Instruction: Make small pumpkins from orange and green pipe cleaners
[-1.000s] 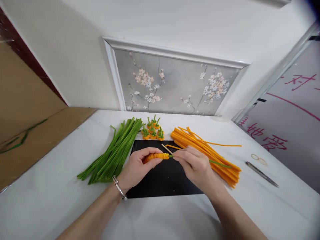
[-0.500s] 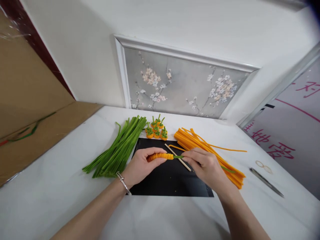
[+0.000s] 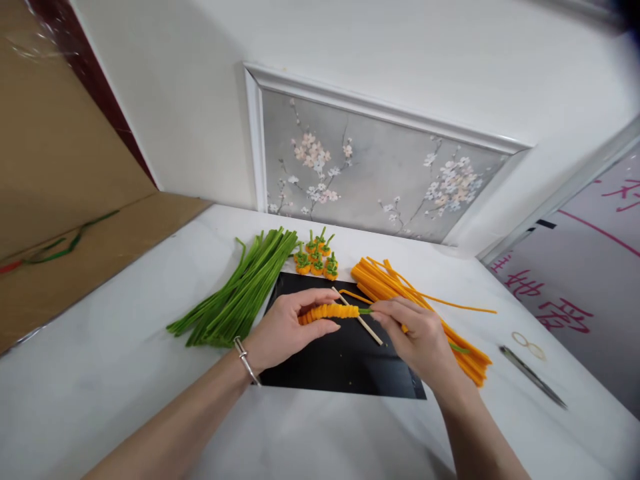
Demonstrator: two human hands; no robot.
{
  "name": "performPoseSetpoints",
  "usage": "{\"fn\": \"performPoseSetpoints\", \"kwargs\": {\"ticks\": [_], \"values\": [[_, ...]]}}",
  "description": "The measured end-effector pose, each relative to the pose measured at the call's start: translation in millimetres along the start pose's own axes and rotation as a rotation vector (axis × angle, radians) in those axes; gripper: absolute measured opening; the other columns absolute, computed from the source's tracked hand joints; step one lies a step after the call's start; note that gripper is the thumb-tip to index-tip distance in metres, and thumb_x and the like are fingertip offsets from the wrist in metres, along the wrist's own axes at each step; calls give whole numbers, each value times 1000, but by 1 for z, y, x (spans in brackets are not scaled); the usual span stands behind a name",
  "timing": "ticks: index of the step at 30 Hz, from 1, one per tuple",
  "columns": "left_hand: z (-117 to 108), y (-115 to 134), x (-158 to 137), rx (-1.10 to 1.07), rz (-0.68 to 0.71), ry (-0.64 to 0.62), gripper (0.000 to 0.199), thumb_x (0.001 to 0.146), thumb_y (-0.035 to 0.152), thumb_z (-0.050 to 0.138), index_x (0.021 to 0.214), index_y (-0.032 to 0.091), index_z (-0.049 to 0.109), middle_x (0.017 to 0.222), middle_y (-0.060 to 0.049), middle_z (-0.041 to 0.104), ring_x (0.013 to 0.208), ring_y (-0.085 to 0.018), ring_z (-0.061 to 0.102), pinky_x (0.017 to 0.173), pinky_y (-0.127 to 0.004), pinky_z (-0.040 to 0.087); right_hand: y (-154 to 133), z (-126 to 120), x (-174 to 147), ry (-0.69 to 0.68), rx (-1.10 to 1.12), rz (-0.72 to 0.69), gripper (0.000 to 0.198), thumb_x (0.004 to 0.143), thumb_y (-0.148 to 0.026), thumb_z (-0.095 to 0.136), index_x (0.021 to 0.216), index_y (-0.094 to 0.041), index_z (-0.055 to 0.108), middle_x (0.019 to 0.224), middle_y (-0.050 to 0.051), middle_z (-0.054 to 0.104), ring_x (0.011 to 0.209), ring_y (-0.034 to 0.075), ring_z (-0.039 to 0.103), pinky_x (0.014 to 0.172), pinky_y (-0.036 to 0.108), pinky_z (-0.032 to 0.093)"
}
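Over the black mat, my left hand (image 3: 285,330) loosely holds a tightly wound orange pipe-cleaner coil (image 3: 333,311) at its left end, thumb below and fingers above. From the coil's right end sticks a short green stem (image 3: 365,311). The thumb and fingertips of my right hand (image 3: 415,337) pinch that stem. The coil lies nearly level, and its left end is partly hidden in my left hand. Beneath it a pale wooden stick (image 3: 371,331) rests slantwise on the black mat (image 3: 325,370).
Green pipe cleaners (image 3: 237,293) lie bundled at left, orange pipe cleaners (image 3: 383,280) at right. Several small orange pieces with green tops (image 3: 317,260) stand behind the mat. At far right are thin beige rings (image 3: 529,345) and a slim pointed metal tool (image 3: 533,377). Cardboard (image 3: 165,223) borders the left.
The thumb and fingers of my left hand have spread slightly apart, baring more of the coil. Coil and right hand have shifted a little rightward in view, and the camera has tilted slightly.
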State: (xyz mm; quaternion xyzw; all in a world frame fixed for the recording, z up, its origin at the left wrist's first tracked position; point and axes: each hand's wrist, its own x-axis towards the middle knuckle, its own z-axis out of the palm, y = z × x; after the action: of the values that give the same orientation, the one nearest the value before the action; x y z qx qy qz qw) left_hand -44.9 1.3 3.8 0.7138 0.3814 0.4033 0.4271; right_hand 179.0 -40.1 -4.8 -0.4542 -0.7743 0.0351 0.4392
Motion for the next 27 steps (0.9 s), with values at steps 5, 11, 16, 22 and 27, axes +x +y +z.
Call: {"fn": "performPoseSetpoints", "kwargs": {"ticks": [5, 11, 16, 22, 27], "values": [[-3, 0, 2, 28, 12, 76, 17, 70, 24, 72, 87, 20, 72, 91, -2, 74, 85, -20, 67, 84, -31, 54, 5, -4, 0, 6, -41, -15, 16, 91, -19, 53, 92, -21, 69, 86, 4, 71, 79, 17, 67, 72, 28, 56], [0, -4, 1, 89, 42, 91, 13, 74, 26, 69, 85, 20, 73, 86, -2, 74, 80, -19, 66, 80, -29, 53, 5, 3, -2, -12, -43, -17, 16, 92, -22, 54, 92, -21, 69, 83, 5, 71, 76, 18, 68, 70, 29, 56], [5, -5, -1, 120, 45, 36, 11, 76, 24, 68, 85, 20, 73, 86, -1, 75, 78, -17, 66, 76, -24, 52, 1, 10, -2, -7, -23, -38, 15, 91, -19, 55, 93, -21, 69, 83, 4, 71, 75, 17, 68, 70, 28, 57], [7, -6, 0, 113, 52, 28, 11, 76, 23, 68, 85, 20, 73, 85, -1, 75, 77, -17, 67, 73, -24, 51, 3, 7, -2, -85, -7, -10, 20, 91, -18, 54, 108, -21, 66, 96, 6, 70, 86, 18, 68, 78, 31, 57], [1, -11, 2, 124, 40, 69, 13, 76, 25, 68, 87, 19, 73, 89, -2, 75, 81, -18, 67, 75, -25, 52, 13, -1, -4, -93, -50, 9, 26, 89, -18, 57, 113, -22, 64, 101, 6, 71, 89, 21, 69, 78, 36, 58]]}}
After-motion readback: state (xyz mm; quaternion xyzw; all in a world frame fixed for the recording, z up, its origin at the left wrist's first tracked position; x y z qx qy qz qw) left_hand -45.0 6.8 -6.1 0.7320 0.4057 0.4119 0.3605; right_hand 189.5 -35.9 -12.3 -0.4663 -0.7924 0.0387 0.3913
